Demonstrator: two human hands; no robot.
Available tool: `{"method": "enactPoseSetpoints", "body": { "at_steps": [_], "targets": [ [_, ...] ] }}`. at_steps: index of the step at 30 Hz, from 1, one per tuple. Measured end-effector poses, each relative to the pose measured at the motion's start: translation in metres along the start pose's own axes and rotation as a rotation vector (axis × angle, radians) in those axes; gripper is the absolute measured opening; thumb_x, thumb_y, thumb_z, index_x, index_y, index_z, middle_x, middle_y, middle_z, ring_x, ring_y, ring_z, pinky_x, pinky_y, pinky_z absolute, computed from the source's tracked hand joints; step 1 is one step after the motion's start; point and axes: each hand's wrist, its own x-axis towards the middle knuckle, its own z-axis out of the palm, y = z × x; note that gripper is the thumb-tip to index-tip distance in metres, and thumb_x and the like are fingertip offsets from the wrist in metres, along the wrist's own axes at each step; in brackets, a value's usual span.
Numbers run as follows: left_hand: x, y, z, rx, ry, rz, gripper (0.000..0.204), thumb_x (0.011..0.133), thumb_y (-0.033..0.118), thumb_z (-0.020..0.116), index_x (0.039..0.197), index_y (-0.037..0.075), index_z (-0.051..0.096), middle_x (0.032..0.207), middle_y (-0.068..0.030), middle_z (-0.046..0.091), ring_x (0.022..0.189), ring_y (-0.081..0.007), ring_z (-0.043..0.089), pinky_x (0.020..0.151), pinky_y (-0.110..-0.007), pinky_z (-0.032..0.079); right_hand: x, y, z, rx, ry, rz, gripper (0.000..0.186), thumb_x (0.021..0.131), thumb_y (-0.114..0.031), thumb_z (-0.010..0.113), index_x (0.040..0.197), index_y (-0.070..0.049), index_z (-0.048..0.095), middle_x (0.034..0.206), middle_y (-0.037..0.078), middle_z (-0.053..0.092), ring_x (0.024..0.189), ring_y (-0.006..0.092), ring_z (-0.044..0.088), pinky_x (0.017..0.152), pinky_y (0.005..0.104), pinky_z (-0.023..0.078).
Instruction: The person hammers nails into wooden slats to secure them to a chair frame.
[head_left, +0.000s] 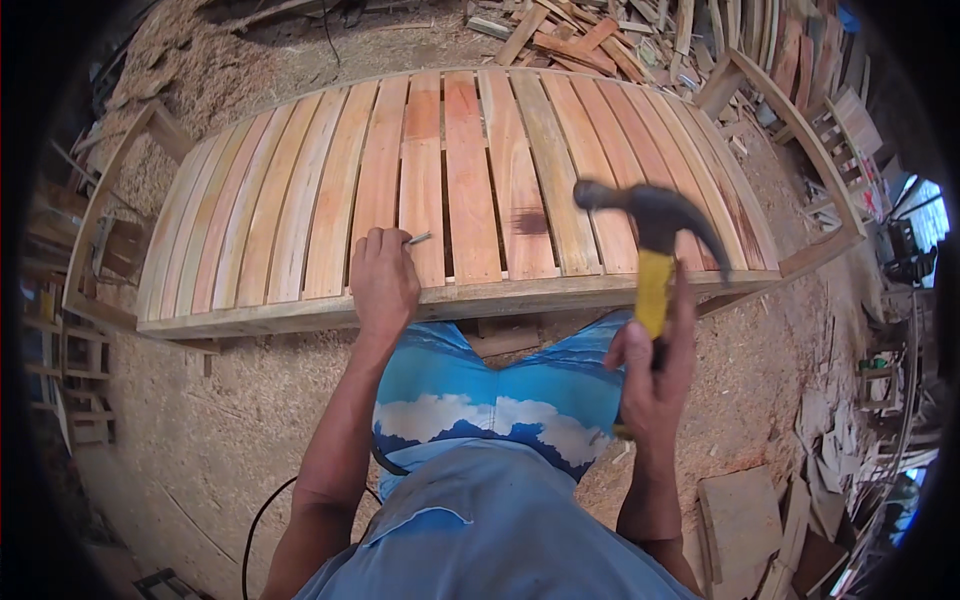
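A claw hammer (655, 275) with a dark head and a yellow and black handle is gripped in my right hand (655, 380), raised above the front edge of the slatted wooden bench top (330, 240). My left hand (384, 280) is closed at the near edge of the slats, left of the middle. From its fingertips a thin metal piece (418, 238), which looks like one or more nails, sticks out to the right. The slats run away from me, with narrow gaps between them, and a dark stain (530, 222) marks one of them.
Wooden end frames stand at the left (90, 240) and right (820, 160) of the bench. Behind it lie a sawdust heap (185, 75) and scrap wood (590, 45). More offcuts (745, 520) lie at the lower right. A black cable (255, 525) curves across the floor at left.
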Motion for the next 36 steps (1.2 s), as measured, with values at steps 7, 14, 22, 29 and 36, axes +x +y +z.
{"method": "enactPoseSetpoints", "body": {
  "at_steps": [7, 14, 22, 29, 36],
  "targets": [
    [-0.003, 0.005, -0.003, 0.021, 0.038, -0.056, 0.008, 0.099, 0.006, 0.065, 0.107, 0.005, 0.068, 0.1, -0.0133, 0.065, 0.096, -0.0361, 0.064, 0.085, -0.049, 0.051, 0.043, -0.05, 0.031, 0.165, 0.208, -0.298, 0.077, 0.108, -0.007, 0.058, 0.173, -0.001, 0.017, 0.084, 0.007, 0.068, 0.071, 0.0137, 0.064, 0.064, 0.029, 0.054],
    [0.0, 0.008, 0.003, -0.018, 0.072, -0.057, 0.009, 0.097, 0.006, 0.067, 0.106, 0.006, 0.069, 0.1, -0.013, 0.065, 0.096, -0.0359, 0.065, 0.083, -0.049, 0.052, 0.0, 0.032, 0.057, -0.391, -0.42, -0.152, 0.064, 0.106, -0.012, 0.066, 0.166, -0.01, 0.044, 0.095, 0.022, 0.075, 0.073, 0.0278, 0.073, 0.069, 0.0395, 0.059],
    [-0.004, 0.004, -0.004, -0.17, 0.066, 0.015, 0.011, 0.092, 0.004, 0.07, 0.102, 0.007, 0.072, 0.096, -0.0104, 0.067, 0.091, -0.033, 0.065, 0.081, -0.045, 0.053, 0.026, -0.043, 0.031, 0.341, 0.157, -0.307, 0.07, 0.107, -0.009, 0.065, 0.171, -0.014, 0.037, 0.094, 0.016, 0.074, 0.073, 0.0173, 0.067, 0.067, 0.0382, 0.059],
    [-0.004, 0.012, -0.001, -0.294, 0.013, -0.034, 0.01, 0.093, 0.007, 0.071, 0.102, 0.006, 0.073, 0.097, -0.0099, 0.067, 0.093, -0.034, 0.064, 0.083, -0.047, 0.052, -0.013, 0.035, 0.047, -0.445, -0.432, 0.021, 0.072, 0.103, -0.004, 0.065, 0.17, -0.01, 0.037, 0.125, 0.023, 0.076, 0.089, 0.0424, 0.076, 0.074, 0.0441, 0.059],
    [-0.007, 0.027, -0.006, -0.311, -0.184, 0.095, 0.01, 0.092, 0.013, 0.076, 0.102, 0.011, 0.077, 0.101, -0.0065, 0.068, 0.099, -0.0319, 0.063, 0.089, -0.045, 0.049, 0.002, -0.018, 0.044, -0.106, -0.164, 0.176, 0.072, 0.107, -0.003, 0.06, 0.172, -0.014, 0.033, 0.133, 0.024, 0.074, 0.088, 0.0357, 0.079, 0.073, 0.0414, 0.058]
  ]
}}
